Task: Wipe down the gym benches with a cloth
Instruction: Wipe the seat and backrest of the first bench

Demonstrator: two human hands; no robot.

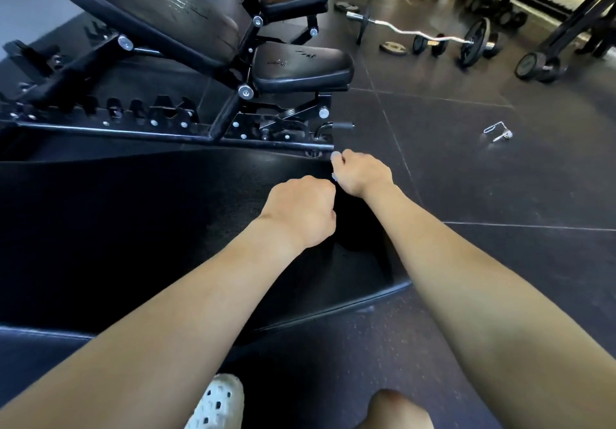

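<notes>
Over the far corner of a flat black bench pad (133,228), both sets of fingers are curled tight. The left hand (300,210) and the right hand (361,173) sit side by side, almost touching, and seem to pinch the top edge of a black cloth (356,228) that drapes down between them onto the pad. Black on black, the cloth's outline is hard to make out. Held at two points like this, it is probably being spread or refolded for a wiping pass. Bare forearms reach in from the bottom of the view, above a white perforated shoe (216,402) and a knee (396,408). Behind the pad stands an adjustable bench (160,5), its backrest inclined and its small seat (300,65) level, likely also due a wipe. All around is dark rubber tile floor (483,178), with a spring collar (498,132) lying loose, and a curl bar (416,33) and dumbbells (540,67) beyond.
</notes>
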